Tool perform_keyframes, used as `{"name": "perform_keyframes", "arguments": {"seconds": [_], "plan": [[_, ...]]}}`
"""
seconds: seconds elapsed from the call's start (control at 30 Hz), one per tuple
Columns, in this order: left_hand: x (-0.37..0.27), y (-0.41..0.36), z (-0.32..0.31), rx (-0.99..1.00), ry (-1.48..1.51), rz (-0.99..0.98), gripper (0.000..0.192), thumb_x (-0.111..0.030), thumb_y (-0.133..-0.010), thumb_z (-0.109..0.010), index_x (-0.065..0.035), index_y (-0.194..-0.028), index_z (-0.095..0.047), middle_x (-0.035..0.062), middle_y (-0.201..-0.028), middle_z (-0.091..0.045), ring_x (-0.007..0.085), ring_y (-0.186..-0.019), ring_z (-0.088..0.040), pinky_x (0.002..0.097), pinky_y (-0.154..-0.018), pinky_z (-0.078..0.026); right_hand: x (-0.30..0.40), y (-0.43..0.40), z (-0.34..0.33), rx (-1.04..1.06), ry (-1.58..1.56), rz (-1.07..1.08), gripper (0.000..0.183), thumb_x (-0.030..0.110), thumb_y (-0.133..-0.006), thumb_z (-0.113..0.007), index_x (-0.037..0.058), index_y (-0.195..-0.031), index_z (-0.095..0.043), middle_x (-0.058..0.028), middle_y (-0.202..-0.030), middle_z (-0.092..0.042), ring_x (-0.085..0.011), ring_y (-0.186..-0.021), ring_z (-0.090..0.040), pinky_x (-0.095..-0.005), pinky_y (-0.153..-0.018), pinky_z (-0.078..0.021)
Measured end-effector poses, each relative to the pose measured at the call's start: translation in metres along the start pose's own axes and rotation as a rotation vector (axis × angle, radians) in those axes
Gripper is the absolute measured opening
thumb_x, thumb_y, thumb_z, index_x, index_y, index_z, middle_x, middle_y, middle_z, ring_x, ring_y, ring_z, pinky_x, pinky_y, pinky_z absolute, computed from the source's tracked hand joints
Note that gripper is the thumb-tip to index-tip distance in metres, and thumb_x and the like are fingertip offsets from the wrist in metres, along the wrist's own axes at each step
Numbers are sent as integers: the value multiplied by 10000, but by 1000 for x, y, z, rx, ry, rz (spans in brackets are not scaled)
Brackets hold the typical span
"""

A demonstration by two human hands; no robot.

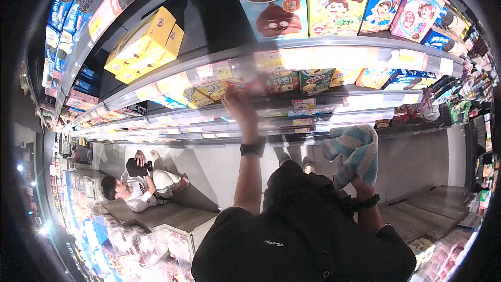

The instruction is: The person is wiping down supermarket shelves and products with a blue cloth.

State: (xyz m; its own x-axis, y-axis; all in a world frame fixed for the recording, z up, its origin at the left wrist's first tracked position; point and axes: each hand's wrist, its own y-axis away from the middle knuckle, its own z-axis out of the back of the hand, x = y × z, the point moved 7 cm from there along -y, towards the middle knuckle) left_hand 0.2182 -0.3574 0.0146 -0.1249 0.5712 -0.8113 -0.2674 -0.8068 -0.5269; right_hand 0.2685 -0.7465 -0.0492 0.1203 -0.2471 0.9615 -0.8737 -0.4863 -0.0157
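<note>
My left hand [239, 105] is raised to the shelf front, its fingers at a row of small snack boxes below the upper shelf's price strip. A blurred red pack [244, 82] is right at the fingertips; whether they grip it I cannot tell. My right hand [363, 185] hangs lower on the right, shut on a blue and white striped towel [356, 152], bunched and drooping. Above stand upright snack boxes: a light blue one [274, 8], a yellow one [338, 2], a dark blue one [383, 2] and a pink one [417, 13].
Yellow boxes [145, 47] lie on the upper shelf at left, its lit price-tag edge [325, 58] curving across. More shelves sit below. A person [135, 194] crouches at the lower left holding a black object. Behind are low wooden display tops [168, 213] and clear bins [168, 248].
</note>
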Motion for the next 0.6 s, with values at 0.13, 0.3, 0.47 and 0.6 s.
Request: {"name": "perform_keyframes", "arguments": {"seconds": [0.13, 0.3, 0.47, 0.6], "plan": [[-4, 2, 8, -111, 12, 55, 429, -82, -839, -551, 3, -1204, -342, 136, -1050, -435, 207, -919, -472, 264, -669, -421, -3, -4, -1, 4, 48, 5, 509, 162, -777, -643, 50, -1206, -393, -67, -1108, -498, -166, -1027, -476, -320, -856, -432], [-46, 10, 27, -69, -151, -228, 380, -84, -839, -556, -23, -1174, -387, 59, -892, -503, 117, -685, -474, 207, -514, -384, -18, -4, 1, 15, 147, 6, 504, 160, -777, -644, 50, -1202, -398, -66, -1105, -500, -165, -1025, -477, -320, -855, -432], [-105, 11, -12, 441, 125, -156, 224, -151, -807, -587, -9, -969, -527, 90, -679, -593, 207, -569, -578, 303, -484, -434, 40, -14, -54, -110, 436, 52, 410, 167, -807, -608, 50, -1162, -438, -54, -1076, -518, -164, -985, -492, -310, -855, -426], [-117, 1, -39, 517, -44, -373, 182, -193, -796, -598, -26, -810, -527, 75, -494, -542, 255, -435, -550, 333, -445, -431, 8, -8, -44, -89, 482, -41, 451, 225, -815, -606, 45, -1185, -420, -58, -1088, -510, -169, -968, -504, -315, -841, -439]]}}
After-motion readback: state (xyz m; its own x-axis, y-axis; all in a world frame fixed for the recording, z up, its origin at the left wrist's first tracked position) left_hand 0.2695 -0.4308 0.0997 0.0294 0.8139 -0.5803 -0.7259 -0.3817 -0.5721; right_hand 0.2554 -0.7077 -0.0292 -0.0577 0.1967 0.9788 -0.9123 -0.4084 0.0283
